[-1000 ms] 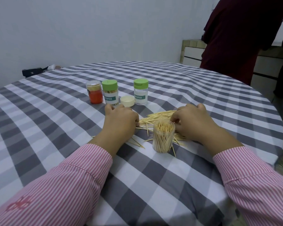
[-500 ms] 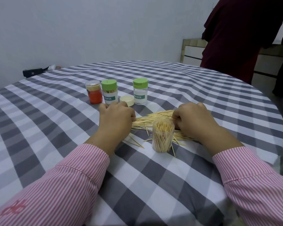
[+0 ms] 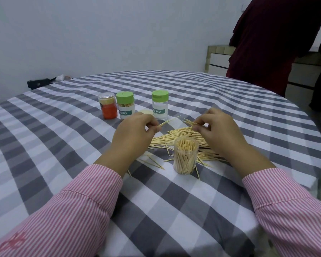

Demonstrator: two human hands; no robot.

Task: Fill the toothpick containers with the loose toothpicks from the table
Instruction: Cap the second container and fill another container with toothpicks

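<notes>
A pile of loose toothpicks lies on the checked tablecloth in front of me. An open clear container, packed with upright toothpicks, stands at the near edge of the pile. My left hand pinches a few toothpicks lifted off the cloth, tips pointing right. My right hand pinches another small bunch above the pile, tips pointing left. Behind the hands stand two green-lidded toothpick jars, one on the left and one on the right, plus a clear-lidded jar with an orange band.
A pale loose lid lies between the green jars. A few stray toothpicks lie near my left wrist. A black pouch sits at the table's far left edge. A person in dark red stands past the table's far right.
Both hands rose from the pile, each lifting a small bunch of toothpicks. One second ago they rested flat on the pile.
</notes>
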